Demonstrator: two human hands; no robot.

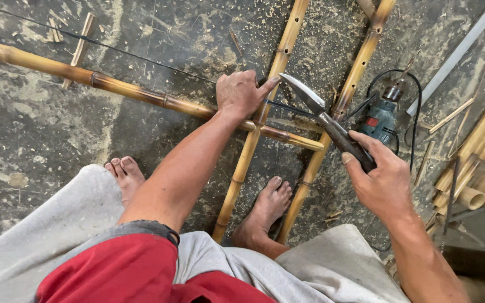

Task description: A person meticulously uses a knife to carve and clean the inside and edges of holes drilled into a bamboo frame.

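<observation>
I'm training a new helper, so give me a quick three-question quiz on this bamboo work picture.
1. True or false: the right hand holds a hammer.
2. Which lies beside the knife? A) a power drill B) a bucket C) a saw
3. What does the left hand press on?

Key: 1. False, a knife. 2. A, the power drill. 3. The long bamboo pole where it crosses an upright one.

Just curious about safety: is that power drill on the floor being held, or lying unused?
Lying unused: the drill rests on the floor, while the right hand grips a knife.
</observation>
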